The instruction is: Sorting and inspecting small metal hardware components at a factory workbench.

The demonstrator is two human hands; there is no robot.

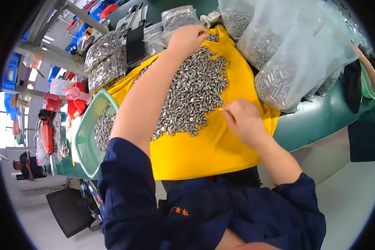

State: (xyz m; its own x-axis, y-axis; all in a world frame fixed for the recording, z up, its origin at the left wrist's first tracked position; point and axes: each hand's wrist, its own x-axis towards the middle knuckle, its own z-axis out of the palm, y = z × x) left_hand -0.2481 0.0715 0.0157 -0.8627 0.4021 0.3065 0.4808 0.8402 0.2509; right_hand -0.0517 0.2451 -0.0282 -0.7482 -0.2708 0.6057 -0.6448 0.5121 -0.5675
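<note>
A heap of small silvery metal cylinders (191, 91) lies spread on a yellow cloth (204, 154). My left arm crosses over the heap's left side. At the heap's far edge is my left hand (188, 40), its fingers curled by a few cylinders; what they hold, if anything, is hidden. My right hand (245, 121) hovers over the bare cloth just right of the heap. Its fingers are closed in a pinch, with a tiny pale bit at the tips too small to name.
Left of the cloth stands a green plastic basket (83, 146) with more cylinders. Clear bags of metal parts (275, 79) crowd the right, and others (106, 58) the far left. A black flat object (135, 45) stands among them. A co-worker's arm (373, 77) shows at far right.
</note>
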